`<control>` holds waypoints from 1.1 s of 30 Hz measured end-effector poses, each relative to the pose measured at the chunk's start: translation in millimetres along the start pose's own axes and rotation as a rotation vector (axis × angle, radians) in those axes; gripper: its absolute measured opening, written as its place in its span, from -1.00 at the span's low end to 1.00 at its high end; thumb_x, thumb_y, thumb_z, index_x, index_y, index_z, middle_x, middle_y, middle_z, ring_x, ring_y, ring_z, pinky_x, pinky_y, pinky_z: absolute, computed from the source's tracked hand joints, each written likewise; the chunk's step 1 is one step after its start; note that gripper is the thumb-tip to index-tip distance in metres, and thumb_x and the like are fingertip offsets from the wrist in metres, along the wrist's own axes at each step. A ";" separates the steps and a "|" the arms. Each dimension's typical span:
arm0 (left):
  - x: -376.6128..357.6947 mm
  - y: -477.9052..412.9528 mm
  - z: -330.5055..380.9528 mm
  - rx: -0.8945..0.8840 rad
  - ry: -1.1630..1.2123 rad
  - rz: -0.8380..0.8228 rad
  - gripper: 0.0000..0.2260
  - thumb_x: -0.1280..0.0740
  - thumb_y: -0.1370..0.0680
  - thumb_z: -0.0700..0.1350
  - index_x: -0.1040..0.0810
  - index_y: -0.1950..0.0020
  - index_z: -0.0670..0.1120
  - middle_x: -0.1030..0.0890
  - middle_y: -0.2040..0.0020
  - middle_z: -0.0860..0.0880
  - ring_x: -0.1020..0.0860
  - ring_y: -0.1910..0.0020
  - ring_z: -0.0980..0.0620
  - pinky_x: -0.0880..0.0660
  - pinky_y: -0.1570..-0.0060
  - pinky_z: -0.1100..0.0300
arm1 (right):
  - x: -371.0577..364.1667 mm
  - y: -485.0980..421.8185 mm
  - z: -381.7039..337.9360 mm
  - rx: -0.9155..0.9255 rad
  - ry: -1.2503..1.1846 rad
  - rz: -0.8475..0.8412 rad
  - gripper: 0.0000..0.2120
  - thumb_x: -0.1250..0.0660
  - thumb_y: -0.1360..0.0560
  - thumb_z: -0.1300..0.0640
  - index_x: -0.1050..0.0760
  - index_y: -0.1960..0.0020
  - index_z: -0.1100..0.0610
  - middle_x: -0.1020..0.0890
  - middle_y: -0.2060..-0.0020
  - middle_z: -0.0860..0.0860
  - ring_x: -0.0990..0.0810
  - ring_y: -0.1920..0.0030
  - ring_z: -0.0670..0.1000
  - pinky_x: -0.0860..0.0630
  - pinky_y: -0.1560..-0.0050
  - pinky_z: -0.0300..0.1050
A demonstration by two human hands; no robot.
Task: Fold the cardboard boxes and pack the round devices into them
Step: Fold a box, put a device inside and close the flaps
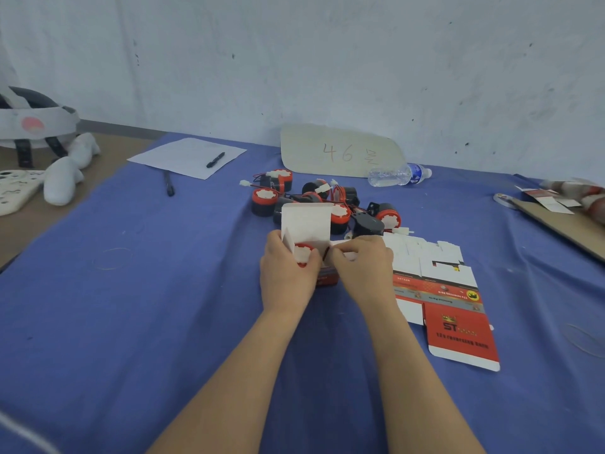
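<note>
Left hand (288,270) curls round the box (306,224), round device (302,253) beside its fingertips; right hand (360,267), at three o'clock, seemingly pinches a flap (340,244).

Blue-clothed table (131,322), devices (263,201), flat boxes (458,329)

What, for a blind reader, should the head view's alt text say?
A left hand and right hand hold an open box with a round device inside, on blue cloth. More devices lie behind, flat boxes alongside.

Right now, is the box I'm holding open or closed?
Open. The cardboard box has its lid flap standing upright, and a round device shows inside; the left hand and right hand grip it.
</note>
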State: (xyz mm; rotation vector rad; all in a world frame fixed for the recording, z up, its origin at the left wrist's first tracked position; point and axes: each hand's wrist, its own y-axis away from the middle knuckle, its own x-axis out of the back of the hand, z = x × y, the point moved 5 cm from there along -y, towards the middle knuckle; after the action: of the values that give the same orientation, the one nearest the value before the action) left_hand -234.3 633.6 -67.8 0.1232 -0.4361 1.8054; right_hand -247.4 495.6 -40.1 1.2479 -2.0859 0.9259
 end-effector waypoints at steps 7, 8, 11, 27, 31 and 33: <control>0.6 1.4 1.0 -0.004 -0.005 -0.003 -0.59 -0.43 -0.46 0.08 -0.28 -0.14 0.03 -0.51 -0.13 0.02 -0.51 -0.10 -0.01 -0.55 -0.02 -0.01 | -15.8 13.8 -12.2 -0.013 0.164 -0.113 -0.53 -0.01 -0.63 -0.11 -0.47 -0.31 0.15 -0.19 -0.50 0.04 -0.17 -0.43 0.15 -0.14 -0.41 0.16; 0.5 1.3 0.7 -0.002 -0.007 -0.004 -0.59 -0.43 -0.46 0.08 -0.28 -0.15 0.03 -0.51 -0.13 0.03 -0.51 -0.10 -0.01 -0.55 -0.03 -0.02 | -17.6 14.2 -11.8 -0.016 0.159 -0.125 -0.53 0.01 -0.64 -0.10 -0.45 -0.33 0.15 -0.18 -0.51 0.04 -0.17 -0.43 0.15 -0.15 -0.41 0.15; 0.6 0.3 0.0 -0.006 -0.010 -0.001 -0.57 -0.43 -0.47 0.04 -0.30 -0.20 -0.01 -0.49 -0.14 0.03 -0.50 -0.12 -0.01 -0.55 -0.03 0.00 | -13.1 12.0 -12.1 0.081 0.126 -0.031 -0.65 -0.10 -0.63 0.00 -0.56 -0.20 0.13 -0.24 -0.47 0.03 -0.24 -0.39 0.12 -0.25 -0.32 -0.02; 0.0 0.8 1.0 -0.033 -0.033 0.003 -0.57 -0.42 -0.48 -0.02 -0.31 -0.24 -0.06 -0.49 -0.17 -0.02 -0.50 -0.13 -0.04 -0.56 -0.03 -0.05 | -3.5 1.7 2.9 -0.005 -0.204 -0.011 -0.80 -0.30 -0.52 0.19 -0.56 -0.11 0.01 -0.44 -0.23 0.02 -0.38 -0.03 -0.11 -0.29 0.22 -0.44; 0.2 0.7 0.8 -0.035 -0.040 0.006 -0.57 -0.42 -0.48 -0.02 -0.31 -0.24 -0.06 -0.49 -0.17 -0.02 -0.50 -0.14 -0.04 -0.57 -0.03 -0.05 | -5.5 0.7 4.0 -0.015 -0.194 -0.019 -0.78 -0.28 -0.54 0.17 -0.56 -0.15 0.01 -0.41 -0.27 0.01 -0.33 -0.02 -0.15 -0.25 0.26 -0.48; -0.2 0.2 0.5 -0.034 -0.039 0.002 -0.57 -0.41 -0.49 -0.02 -0.30 -0.24 -0.06 -0.49 -0.18 -0.02 -0.50 -0.14 -0.04 -0.56 -0.03 -0.05 | -8.1 0.0 4.0 -0.020 -0.176 -0.029 -0.79 -0.26 -0.55 0.15 -0.61 -0.12 0.05 -0.40 -0.29 -0.01 -0.30 -0.01 -0.19 -0.24 0.22 -0.48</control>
State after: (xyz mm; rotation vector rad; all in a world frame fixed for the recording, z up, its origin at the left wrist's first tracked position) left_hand -234.6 633.2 -67.5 0.1351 -0.4941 1.7989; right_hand -244.3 496.8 -48.5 1.3902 -2.1990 0.8053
